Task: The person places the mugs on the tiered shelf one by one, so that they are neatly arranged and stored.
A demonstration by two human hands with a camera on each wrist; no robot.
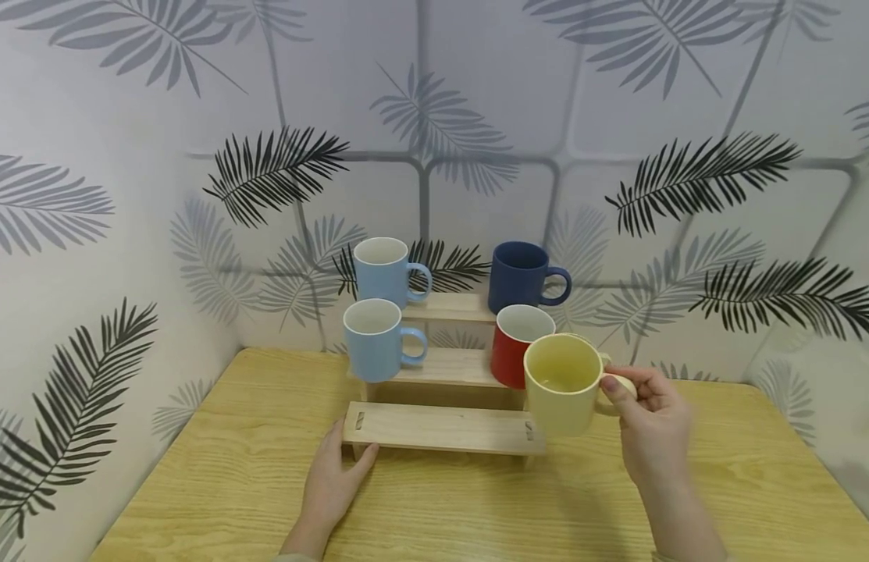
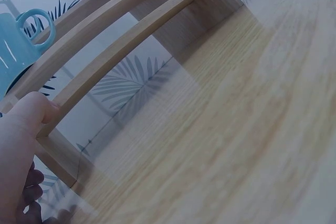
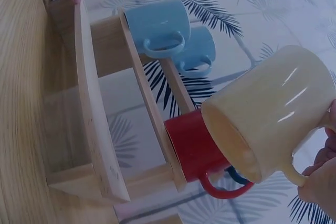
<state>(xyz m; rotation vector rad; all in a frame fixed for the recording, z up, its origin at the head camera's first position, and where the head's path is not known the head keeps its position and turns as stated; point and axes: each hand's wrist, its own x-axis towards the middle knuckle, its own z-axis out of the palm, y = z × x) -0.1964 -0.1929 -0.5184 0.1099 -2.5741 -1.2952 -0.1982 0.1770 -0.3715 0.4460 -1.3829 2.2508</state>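
Observation:
My right hand [image 1: 655, 425] grips a yellow mug [image 1: 564, 390] by its handle, holding it in the air at the right end of a three-tier wooden rack [image 1: 441, 428]. In the head view the mug overlaps part of a red mug [image 1: 511, 347] on the middle tier. At the rack's front left corner my left hand [image 1: 332, 476] holds the bottom tier's end, thumb along the front edge. A light blue mug [image 1: 374, 343] stands at the middle tier's left. The top tier bears another light blue mug [image 1: 381, 269] and a navy mug [image 1: 518, 273].
The rack stands on a wood-grain table [image 1: 216, 468]. Close behind rises a wall [image 1: 476, 94] with a leaf pattern. Each standing mug has its handle pointing right in the head view.

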